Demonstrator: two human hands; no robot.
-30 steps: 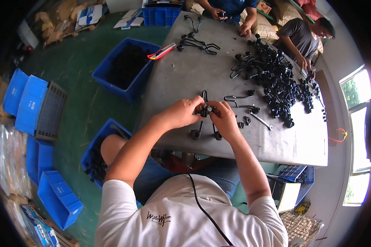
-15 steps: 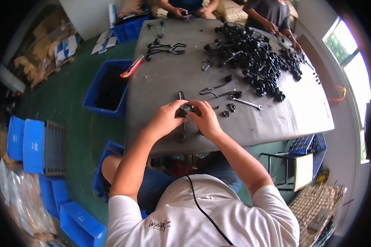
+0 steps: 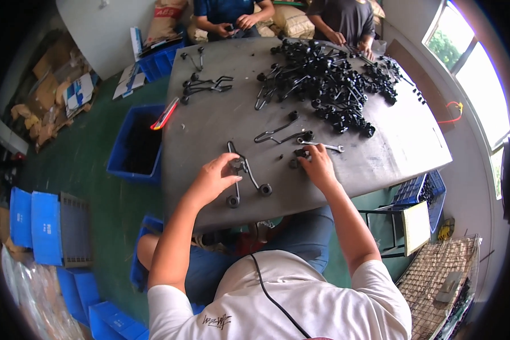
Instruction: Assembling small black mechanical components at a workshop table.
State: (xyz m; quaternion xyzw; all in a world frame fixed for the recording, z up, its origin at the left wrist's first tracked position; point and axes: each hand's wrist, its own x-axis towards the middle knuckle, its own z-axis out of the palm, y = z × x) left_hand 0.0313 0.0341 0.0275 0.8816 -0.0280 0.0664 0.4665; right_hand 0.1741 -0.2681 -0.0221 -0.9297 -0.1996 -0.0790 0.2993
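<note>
At the near left of the table, my left hand (image 3: 212,177) pinches a small black fitting (image 3: 239,165) between thumb and fingers. Under and beside it lies a bent metal rod piece (image 3: 247,168), its legs ending in round black knobs (image 3: 265,190) toward me. My right hand (image 3: 321,169) is off to the right, its thumb and fingertips closed on a small loose black fitting (image 3: 301,154); the fingers partly cover it. Just beyond that hand lies a silver wrench (image 3: 330,148). Another bent rod piece with black knobs (image 3: 283,137) rests farther out.
A large heap of black rod parts (image 3: 340,85) covers the far right of the grey table (image 3: 204,136). More rod pieces (image 3: 207,85) and a red utility knife (image 3: 165,114) lie left. A blue bin (image 3: 131,161) stands beside the table. Two people work across it.
My hands were together over the fitting and have parted. The right one has moved right to the loose fittings; the left keeps its pinch. The view has shifted, showing more of the far side.
</note>
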